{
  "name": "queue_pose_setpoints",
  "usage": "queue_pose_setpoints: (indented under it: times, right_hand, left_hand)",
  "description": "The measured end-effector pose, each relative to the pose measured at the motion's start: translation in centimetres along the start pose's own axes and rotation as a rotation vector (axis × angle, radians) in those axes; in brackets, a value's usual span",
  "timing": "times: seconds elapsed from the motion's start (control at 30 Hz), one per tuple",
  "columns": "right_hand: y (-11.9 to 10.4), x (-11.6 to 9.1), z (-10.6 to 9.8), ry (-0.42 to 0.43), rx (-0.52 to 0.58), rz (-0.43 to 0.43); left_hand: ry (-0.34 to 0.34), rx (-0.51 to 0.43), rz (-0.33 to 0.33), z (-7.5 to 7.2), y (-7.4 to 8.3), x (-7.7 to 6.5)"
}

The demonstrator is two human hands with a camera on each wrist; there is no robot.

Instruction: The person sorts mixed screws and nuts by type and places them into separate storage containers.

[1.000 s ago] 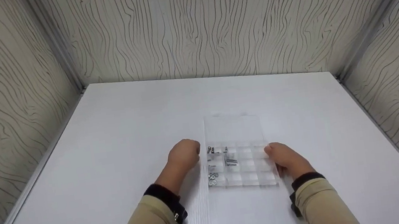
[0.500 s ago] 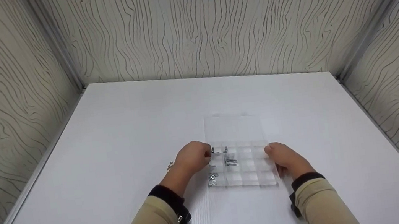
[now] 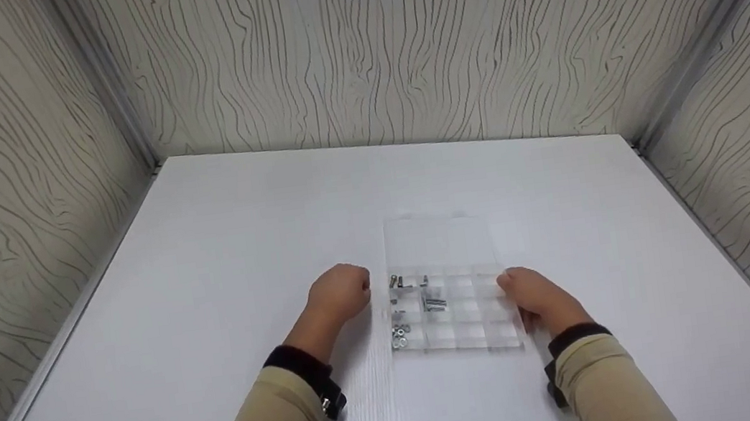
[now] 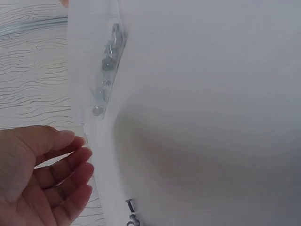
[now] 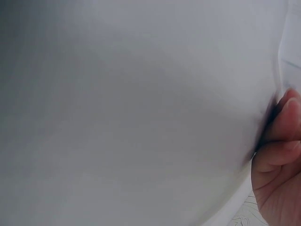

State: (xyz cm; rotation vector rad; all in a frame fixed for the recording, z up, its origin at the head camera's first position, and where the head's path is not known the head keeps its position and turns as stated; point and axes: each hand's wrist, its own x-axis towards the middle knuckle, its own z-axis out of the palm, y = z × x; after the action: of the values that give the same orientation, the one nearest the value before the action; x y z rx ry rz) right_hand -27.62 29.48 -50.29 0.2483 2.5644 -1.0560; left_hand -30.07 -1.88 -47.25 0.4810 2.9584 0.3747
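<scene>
A clear plastic compartment box [image 3: 467,314] lies on the white table with its lid [image 3: 437,240] swung back flat behind it. Its left column holds small metal parts, with nuts [image 3: 400,337] at the front. Several screws [image 3: 435,304] lie in the second column. Just left of the box is my left hand [image 3: 341,293], fingers loosely curled and nothing visible in them. My right hand [image 3: 540,296] grips the right edge of the box, thumb on top. In the left wrist view, a loose screw [image 4: 130,205] and other metal parts [image 4: 134,220] lie on the table.
The white table [image 3: 259,211] stretches out on all sides of the box. Patterned panels [image 3: 353,46] wall it in at the back and both sides, with metal posts at the corners.
My left hand went right over the box's left column, then drew back left off it. The loose parts on the table are now hidden behind it in the head view. The right hand stayed put.
</scene>
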Motion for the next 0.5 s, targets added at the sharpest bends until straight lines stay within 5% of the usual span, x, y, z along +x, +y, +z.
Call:
queue_pose_setpoints:
  times: [0.23, 0.5]
  right_hand:
    - [0.1, -0.1, 0.0, -0.001, 0.041, 0.026]
    - [0.1, -0.1, -0.1, -0.005, 0.005, 0.026]
  left_hand:
    - [-0.043, 0.011, -0.109, -0.3, -2.3, -0.2]
    - [-0.116, 0.035, -0.104, 0.4, -3.7, -0.7]
